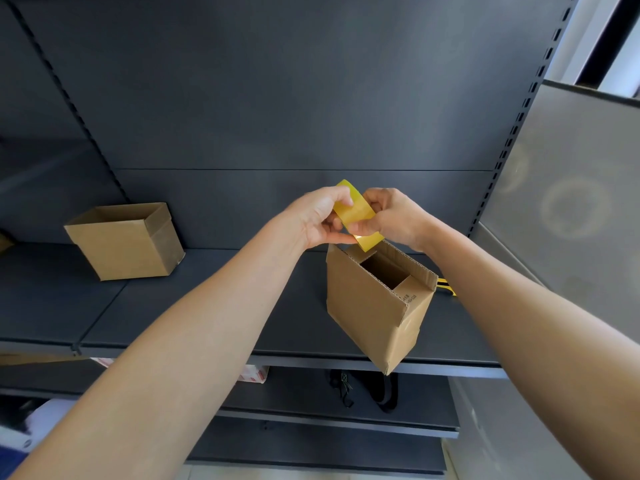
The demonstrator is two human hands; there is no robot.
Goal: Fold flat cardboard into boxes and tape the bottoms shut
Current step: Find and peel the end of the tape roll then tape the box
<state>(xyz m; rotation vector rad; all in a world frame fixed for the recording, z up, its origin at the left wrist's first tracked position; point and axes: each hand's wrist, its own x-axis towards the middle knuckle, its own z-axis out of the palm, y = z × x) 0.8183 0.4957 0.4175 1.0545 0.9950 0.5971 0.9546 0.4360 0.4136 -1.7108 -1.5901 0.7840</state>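
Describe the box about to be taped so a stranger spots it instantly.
On the dark shelf are two cardboard boxes. Take the right box, directly below the yellow tape roll. Unlike the upright left box, it is tilted, its end flaps folded inward.

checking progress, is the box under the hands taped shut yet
No, the box has its upper flaps apart with an open gap between.

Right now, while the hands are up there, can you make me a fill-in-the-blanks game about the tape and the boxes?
1. The roll of tape is ____ in colour.
2. The left hand and the right hand both hold it, which makes ____ hands.
3. The near box is made of ____.
4. The other box stands to the ____ of the hands.

Missing words: yellow, two, cardboard, left.
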